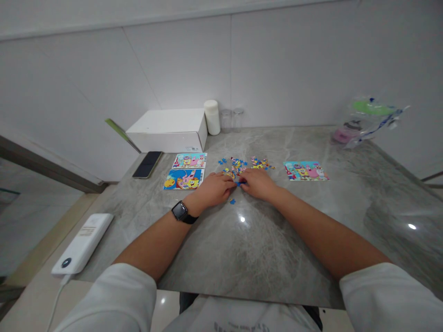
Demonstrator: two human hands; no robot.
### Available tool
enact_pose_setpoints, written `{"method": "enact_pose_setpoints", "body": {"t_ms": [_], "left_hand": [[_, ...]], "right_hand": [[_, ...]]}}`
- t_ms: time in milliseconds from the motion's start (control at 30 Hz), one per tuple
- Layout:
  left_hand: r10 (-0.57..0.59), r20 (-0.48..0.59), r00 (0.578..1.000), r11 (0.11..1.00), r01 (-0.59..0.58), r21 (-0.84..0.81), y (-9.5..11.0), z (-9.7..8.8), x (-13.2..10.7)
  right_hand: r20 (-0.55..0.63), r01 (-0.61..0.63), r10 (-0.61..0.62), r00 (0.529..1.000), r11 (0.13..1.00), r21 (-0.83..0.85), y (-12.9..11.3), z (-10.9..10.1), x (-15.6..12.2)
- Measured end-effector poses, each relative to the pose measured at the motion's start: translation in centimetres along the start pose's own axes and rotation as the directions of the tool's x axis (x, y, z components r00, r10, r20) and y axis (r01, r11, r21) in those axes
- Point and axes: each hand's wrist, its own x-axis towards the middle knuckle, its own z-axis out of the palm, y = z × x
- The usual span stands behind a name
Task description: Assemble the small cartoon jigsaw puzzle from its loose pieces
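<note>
My left hand (217, 188), with a black watch on its wrist, and my right hand (256, 183) meet over the table in front of me. Their closed fingertips pinch a small blue puzzle piece (238, 183) from both sides. How many pieces are joined there, I cannot tell. Just beyond the fingers lies a loose pile of colourful puzzle pieces (238, 163), partly hidden by my hands. A heap of yellowish pieces (259, 162) forms its right part. One blue piece (232, 201) rests alone on the near side of my hands.
Two cartoon picture cards (189, 160) lie left of the pile, another card (306, 171) right. A phone (147, 164), white box (169, 124), white bottle (212, 117) and glass jars (237, 120) stand farther back. A plastic bag (363, 122) sits right, a power bank (83, 242) left.
</note>
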Motion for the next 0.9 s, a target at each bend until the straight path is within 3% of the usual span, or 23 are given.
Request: {"method": "enact_pose_setpoints", "body": {"t_ms": [267,900], "left_hand": [[0.067,-0.001,0.998,0.997,-0.067,-0.031,0.05,0.42,0.01],[0.039,-0.024,0.999,0.999,-0.04,-0.035,0.0,0.32,0.14]], "right_hand": [[-0.011,0.005,-0.005,1.0,1.0,0.006,0.14,0.23,0.01],[-0.013,-0.033,0.034,0.999,0.997,0.074,0.37,0.71,0.51]]}}
